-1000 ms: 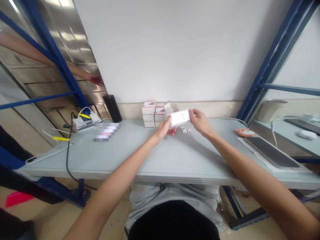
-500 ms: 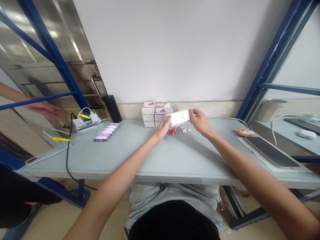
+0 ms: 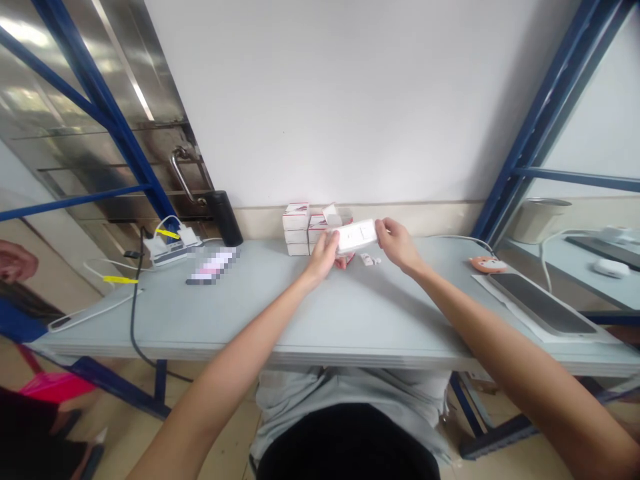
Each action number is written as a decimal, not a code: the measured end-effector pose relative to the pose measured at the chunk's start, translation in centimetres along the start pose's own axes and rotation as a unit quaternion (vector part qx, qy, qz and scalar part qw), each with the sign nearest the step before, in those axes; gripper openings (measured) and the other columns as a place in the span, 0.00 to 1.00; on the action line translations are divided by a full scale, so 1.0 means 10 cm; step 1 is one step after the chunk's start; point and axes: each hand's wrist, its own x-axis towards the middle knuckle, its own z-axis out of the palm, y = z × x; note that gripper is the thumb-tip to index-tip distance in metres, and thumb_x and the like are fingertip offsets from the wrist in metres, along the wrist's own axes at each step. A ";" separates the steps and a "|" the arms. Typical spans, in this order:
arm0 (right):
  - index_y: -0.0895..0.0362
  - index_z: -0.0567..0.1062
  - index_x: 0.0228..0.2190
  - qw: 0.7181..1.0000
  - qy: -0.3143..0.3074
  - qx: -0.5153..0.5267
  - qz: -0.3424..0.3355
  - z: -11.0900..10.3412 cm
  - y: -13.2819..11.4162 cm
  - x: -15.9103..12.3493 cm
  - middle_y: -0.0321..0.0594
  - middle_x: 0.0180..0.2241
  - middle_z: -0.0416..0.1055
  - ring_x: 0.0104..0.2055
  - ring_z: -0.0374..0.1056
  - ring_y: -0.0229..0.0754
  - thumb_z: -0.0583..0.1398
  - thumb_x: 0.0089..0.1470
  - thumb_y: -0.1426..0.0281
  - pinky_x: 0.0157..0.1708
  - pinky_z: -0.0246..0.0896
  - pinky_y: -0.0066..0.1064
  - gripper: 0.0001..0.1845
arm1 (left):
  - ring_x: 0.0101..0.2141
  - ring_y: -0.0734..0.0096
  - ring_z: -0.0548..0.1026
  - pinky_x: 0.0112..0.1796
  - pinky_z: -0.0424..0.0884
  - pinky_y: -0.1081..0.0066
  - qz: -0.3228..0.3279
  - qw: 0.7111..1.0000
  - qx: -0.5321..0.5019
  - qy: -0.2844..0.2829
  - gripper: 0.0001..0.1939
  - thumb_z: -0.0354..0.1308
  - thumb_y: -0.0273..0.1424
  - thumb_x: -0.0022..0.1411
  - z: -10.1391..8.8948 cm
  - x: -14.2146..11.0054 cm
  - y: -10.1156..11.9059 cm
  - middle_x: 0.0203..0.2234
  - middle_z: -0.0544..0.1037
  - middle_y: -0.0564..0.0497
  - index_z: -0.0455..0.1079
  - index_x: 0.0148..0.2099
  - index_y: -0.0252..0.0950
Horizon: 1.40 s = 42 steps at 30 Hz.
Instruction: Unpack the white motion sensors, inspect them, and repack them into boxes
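Thing: white flat rectangular case (image 3: pixel 356 235), held just above the desk (image 3: pixel 395 320), right in front of the person at about 12 o'clock. There are faint marks on its face, too small to read, sorry.
Long axis: runs basically side to side, 9 to 3, with the right end tipped up a touch.
Left hand (image 3: pixel 323 257): grip clamped on the 9 o'clock end, and it covers more of the case, so I'd call it the nearer hand.
Right hand (image 3: pixel 395 243): grip clamped on the 3 o'clock end, more of a fingertip hold.
Just below: small white bits (image 3: pixel 369 260) sit on the desk at about 5 o'clock from the case, and a red-and-white scrap (image 3: pixel 343 264) lies around 6, right by the left hand.
Behind: white boxes with red trim (image 3: pixel 296 230) are stacked at 10 o'clock, just beside the case, with an opened box (image 3: pixel 333 215) at 11.
Further out: black tumbler (image 3: pixel 225 219) and power strip (image 3: pixel 173 252) at 9, orange object (image 3: pixel 487 265) and dark slab (image 3: pixel 537 305) at 3.
Someone else: blurry hand (image 3: pixel 15 261) at the far left edge, well apart.
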 end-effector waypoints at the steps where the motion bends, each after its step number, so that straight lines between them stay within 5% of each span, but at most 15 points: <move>1: 0.51 0.62 0.24 1.000 0.001 0.009 0.001 0.00 0.00 0.00 0.33 0.20 0.62 0.27 0.57 0.40 0.57 0.66 0.47 0.29 0.53 0.33 0.27 | 0.21 0.70 0.77 0.22 0.70 0.73 0.004 1.000 -0.015 -0.015 0.28 0.58 0.54 0.71 0.00 -0.01 0.01 0.27 0.80 0.52 0.66 0.60 0.38; 9: 0.52 0.66 0.25 0.984 -0.022 0.156 0.080 -0.03 -0.03 0.01 0.31 0.21 0.59 0.24 0.55 0.37 0.61 0.63 0.46 0.25 0.52 0.30 0.26 | 0.29 0.64 0.81 0.25 0.73 0.68 -0.071 0.969 -0.194 -0.136 0.32 0.58 0.46 0.72 -0.02 -0.08 0.22 0.42 0.83 0.44 0.60 0.72 0.39; 17: 0.53 0.68 0.26 0.956 -0.021 0.246 0.161 -0.04 -0.04 0.03 0.32 0.23 0.60 0.25 0.56 0.36 0.66 0.57 0.48 0.25 0.57 0.28 0.24 | 0.34 0.66 0.82 0.42 0.74 0.64 -0.028 0.956 -0.142 -0.254 0.49 0.71 0.38 0.65 -0.04 -0.22 0.30 0.44 0.84 0.41 0.47 0.78 0.45; 22: 0.52 0.68 0.27 0.947 -0.021 0.270 0.175 -0.04 -0.01 0.05 0.32 0.24 0.61 0.26 0.57 0.35 0.68 0.55 0.49 0.25 0.58 0.27 0.23 | 0.29 0.66 0.81 0.36 0.74 0.64 0.027 0.979 -0.053 -0.195 0.51 0.76 0.46 0.59 -0.01 -0.12 0.15 0.36 0.84 0.47 0.52 0.75 0.43; 29: 0.51 0.64 0.29 0.941 -0.069 0.297 0.147 -0.02 -0.03 0.05 0.30 0.26 0.59 0.24 0.55 0.35 0.68 0.53 0.48 0.23 0.54 0.28 0.25 | 0.19 0.75 0.71 0.25 0.65 0.73 0.099 0.992 0.047 -0.054 0.38 0.69 0.64 0.53 0.03 -0.11 0.16 0.22 0.76 0.55 0.70 0.49 0.37; 35: 0.50 0.64 0.29 0.977 -0.092 0.192 0.007 -0.03 -0.13 -0.06 0.30 0.25 0.58 0.26 0.54 0.37 0.61 0.59 0.39 0.26 0.52 0.31 0.29 | 0.16 0.69 0.69 0.21 0.63 0.68 0.023 0.999 0.032 0.020 0.41 0.42 0.68 0.68 -0.01 -0.04 0.19 0.16 0.73 0.48 0.73 0.32 0.36; 38: 0.51 0.65 0.31 0.987 -0.089 0.101 -0.084 -0.06 -0.19 -0.12 0.31 0.23 0.58 0.26 0.53 0.38 0.58 0.63 0.39 0.27 0.50 0.32 0.28 | 0.14 0.69 0.66 0.21 0.63 0.68 -0.026 0.999 -0.030 0.031 0.41 0.40 0.66 0.70 -0.04 0.00 0.18 0.13 0.69 0.50 0.74 0.33 0.36; 42: 0.51 0.68 0.32 0.985 -0.099 0.110 -0.089 -0.09 -0.24 -0.15 0.32 0.26 0.62 0.26 0.55 0.36 0.62 0.62 0.43 0.26 0.51 0.31 0.25 | 0.12 0.73 0.59 0.18 0.60 0.70 -0.124 0.985 -0.121 -0.020 0.37 0.41 0.63 0.71 -0.11 -0.01 0.21 0.10 0.61 0.56 0.71 0.31 0.38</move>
